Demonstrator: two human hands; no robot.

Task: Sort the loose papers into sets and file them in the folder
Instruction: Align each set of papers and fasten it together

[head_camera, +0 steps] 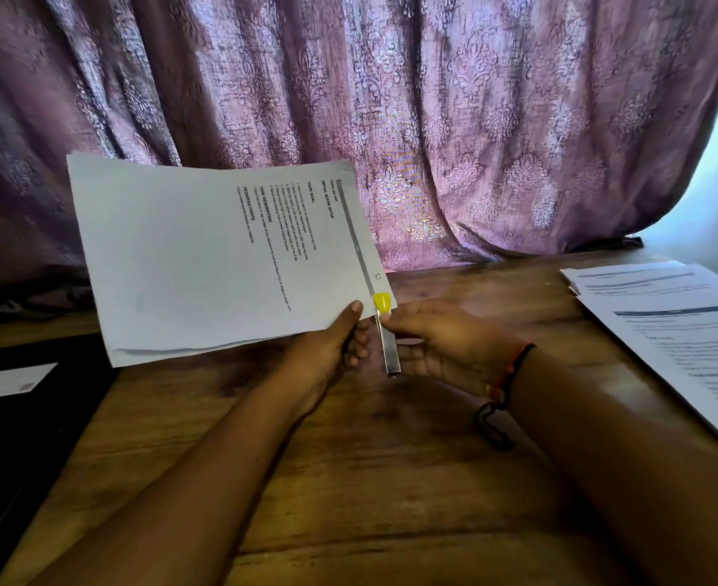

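Papers (205,255) — one set, held up off the table (348,480) left of centre, text sideways — hang from a single corner. Far left, a card (10,380) lies on a dark slab (31,437); whether that is the folder I cannot tell. The left hand (327,348) pinches the set's near right corner, thumb on top, fingers under. Beside it the right hand (437,344) is curled round a stapler (391,353), whose yellow head sits on that same corner. The sheets' lower edges look uneven, so a staple driven now could miss one or bind them crooked. Bare wood lies below the hands; at right a stack (665,315) lies close by the right forearm — a careless sweep could scatter it.
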